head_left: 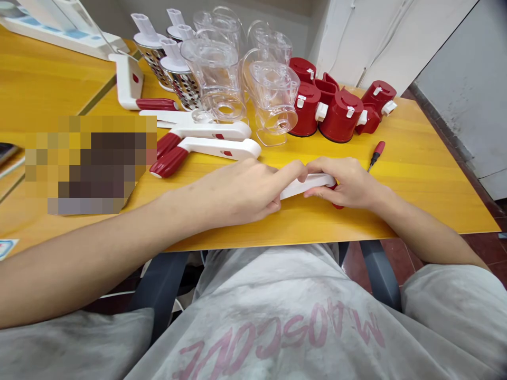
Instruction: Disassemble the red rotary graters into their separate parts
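One white handle [292, 190], two-handed.
Pinched by fingers of right hand [346, 182], gripped by those of left hand [257, 189]; clear hoppers [273, 84] and red bases [340, 119] (apparently unjoined) are stood behind.

The left hand [255, 187] covers one end of the white handle piece [298, 186], and the right hand [346, 182] hides much of the other; of a red part [338, 206] there, only small bits can be seen. The lower end of the screwdriver [378, 152] is lost behind the right hand. On the left, coarse squares blur a large patch [99, 166], so its content cannot be told. A dark flat object [5, 152] and a paper label [7, 247] are cut by the left edge. The rear drums [175, 21] are mostly hidden.
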The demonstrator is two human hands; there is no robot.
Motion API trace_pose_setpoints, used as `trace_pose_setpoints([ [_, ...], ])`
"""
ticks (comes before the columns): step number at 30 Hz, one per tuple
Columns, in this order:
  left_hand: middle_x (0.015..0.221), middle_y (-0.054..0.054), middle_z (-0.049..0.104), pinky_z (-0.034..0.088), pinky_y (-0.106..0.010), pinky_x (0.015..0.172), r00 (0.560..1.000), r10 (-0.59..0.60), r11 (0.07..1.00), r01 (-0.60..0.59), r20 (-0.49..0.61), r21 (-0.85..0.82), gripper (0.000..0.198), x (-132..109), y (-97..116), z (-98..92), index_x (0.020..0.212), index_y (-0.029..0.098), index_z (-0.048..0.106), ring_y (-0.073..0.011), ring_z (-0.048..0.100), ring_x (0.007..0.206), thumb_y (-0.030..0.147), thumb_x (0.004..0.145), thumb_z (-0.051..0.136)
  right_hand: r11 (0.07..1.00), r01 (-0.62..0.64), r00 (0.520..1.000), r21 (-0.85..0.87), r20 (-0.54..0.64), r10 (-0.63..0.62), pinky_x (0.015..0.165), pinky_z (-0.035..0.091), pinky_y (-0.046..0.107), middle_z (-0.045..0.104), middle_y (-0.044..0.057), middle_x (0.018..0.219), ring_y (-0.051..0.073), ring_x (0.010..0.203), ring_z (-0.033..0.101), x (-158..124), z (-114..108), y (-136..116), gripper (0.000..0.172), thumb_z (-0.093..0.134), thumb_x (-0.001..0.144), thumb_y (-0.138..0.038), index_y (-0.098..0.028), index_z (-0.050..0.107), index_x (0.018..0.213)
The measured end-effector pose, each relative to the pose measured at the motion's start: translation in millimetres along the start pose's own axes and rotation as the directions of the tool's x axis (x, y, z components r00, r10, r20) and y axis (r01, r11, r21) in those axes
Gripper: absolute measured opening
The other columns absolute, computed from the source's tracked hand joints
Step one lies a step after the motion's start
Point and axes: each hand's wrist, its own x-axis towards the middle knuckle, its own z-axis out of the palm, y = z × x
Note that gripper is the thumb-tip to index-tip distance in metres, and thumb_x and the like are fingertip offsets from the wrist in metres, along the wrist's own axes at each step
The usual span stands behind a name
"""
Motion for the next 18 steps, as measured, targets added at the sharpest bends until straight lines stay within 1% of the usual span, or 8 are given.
trace_pose_setpoints([
  [2, 0.075, -0.003, 0.071, 0.054, -0.037, 0.08, 1.0, 0.008, 1.0, -0.009, -0.006, -0.022, 0.05, -0.8, -0.9, 2.7, 0.149, 0.024, 0.064, -0.0294, 0.072, 0.069, 0.018, 0.1, 0.063, 1.0, -0.004, 1.0, -0.011, 0.015, 0.004, 0.087, 0.049, 0.022, 0.082, 0.004, 0.109, 0.01, 0.089, 0.07, -0.4, -0.4, -2.1, 0.044, 0.072, 0.112, -0.057, -0.018, 0.077, 0.132],
  [4, 0.073, -0.002, 0.07, 0.055, -0.037, 0.081, 1.0, 0.016, 0.999, -0.016, -0.006, -0.045, 0.048, -1.5, -2.5, 5.6, 0.148, 0.024, 0.064, -0.0297, 0.072, 0.068, 0.019, 0.1, 0.064, 1.0, -0.013, 0.999, -0.02, 0.033, 0.014, 0.09, 0.051, 0.023, 0.083, 0.004, 0.113, 0.011, 0.093, 0.072, -0.7, -1.0, -3.7, 0.041, 0.071, 0.113, -0.055, -0.019, 0.076, 0.133],
  [8, 0.074, -0.004, 0.071, 0.057, -0.04, 0.081, 1.0, 0.005, 0.999, -0.005, 0.002, -0.049, 0.045, -2.0, -3.6, 8.2, 0.146, 0.023, 0.066, -0.0333, 0.075, 0.071, 0.023, 0.101, 0.066, 0.999, -0.016, 0.999, -0.034, 0.045, 0.018, 0.094, 0.055, 0.025, 0.083, 0.004, 0.118, 0.013, 0.099, 0.075, -1.1, -0.3, -5.1, 0.037, 0.07, 0.114, -0.051, -0.02, 0.074, 0.135],
  [12, 0.075, -0.006, 0.074, 0.058, -0.041, 0.081, 1.0, -0.014, 0.999, 0.015, 0.028, -0.029, 0.043, -1.7, -1.2, 5.4, 0.147, 0.024, 0.068, -0.0346, 0.076, 0.073, 0.021, 0.105, 0.061, 0.999, -0.004, 0.999, -0.053, 0.047, 0.006, 0.098, 0.058, 0.026, 0.083, 0.004, 0.119, 0.014, 0.102, 0.077, -1.4, 2.3, -5.1, 0.034, 0.068, 0.115, -0.047, -0.02, 0.073, 0.136],
  [15, 0.075, -0.007, 0.074, 0.058, -0.041, 0.08, 0.999, -0.005, 0.999, 0.007, 0.042, -0.032, 0.043, -1.5, 0.6, 3.3, 0.149, 0.024, 0.069, -0.0348, 0.077, 0.073, 0.02, 0.107, 0.059, 0.997, 0.021, 0.999, -0.079, 0.03, -0.019, 0.097, 0.059, 0.027, 0.083, 0.004, 0.117, 0.015, 0.104, 0.078, -1.7, 4.2, -4.3, 0.033, 0.068, 0.116, -0.046, -0.02, 0.073, 0.136],
  [18, 0.075, -0.007, 0.075, 0.058, -0.041, 0.079, 0.999, 0.005, 1.0, -0.005, 0.039, -0.015, 0.043, -1.8, 0.6, 3.7, 0.149, 0.023, 0.069, -0.0353, 0.077, 0.072, 0.019, 0.108, 0.058, 0.993, 0.046, 0.999, -0.106, 0.011, -0.045, 0.095, 0.058, 0.026, 0.084, 0.004, 0.119, 0.015, 0.105, 0.078, -2.3, 5.8, -3.6, 0.033, 0.068, 0.116, -0.045, -0.02, 0.072, 0.136],
])
